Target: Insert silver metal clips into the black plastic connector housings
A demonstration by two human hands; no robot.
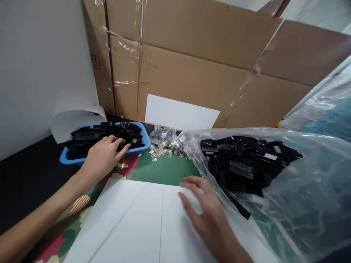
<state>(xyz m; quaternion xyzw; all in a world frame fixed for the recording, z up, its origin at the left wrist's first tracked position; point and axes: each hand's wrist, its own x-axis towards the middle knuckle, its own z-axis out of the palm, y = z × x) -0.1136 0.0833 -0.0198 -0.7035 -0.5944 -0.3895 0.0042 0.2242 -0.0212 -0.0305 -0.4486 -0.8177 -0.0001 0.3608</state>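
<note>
My left hand is over the near right part of a blue basket filled with black plastic parts. Its thumb and forefinger are apart, with black parts behind the gap; I see nothing held between them. Slightly blurred, my right hand hovers at the far right part of the white sheet, fingers loosely spread and nothing in them. To its right lies a clear plastic bag holding many more black plastic parts.
Small shiny metal pieces spill from a clear bag onto a green surface beyond the sheet. A cardboard wall stands behind, with a white paper against it. Patterned paper lies under the left forearm.
</note>
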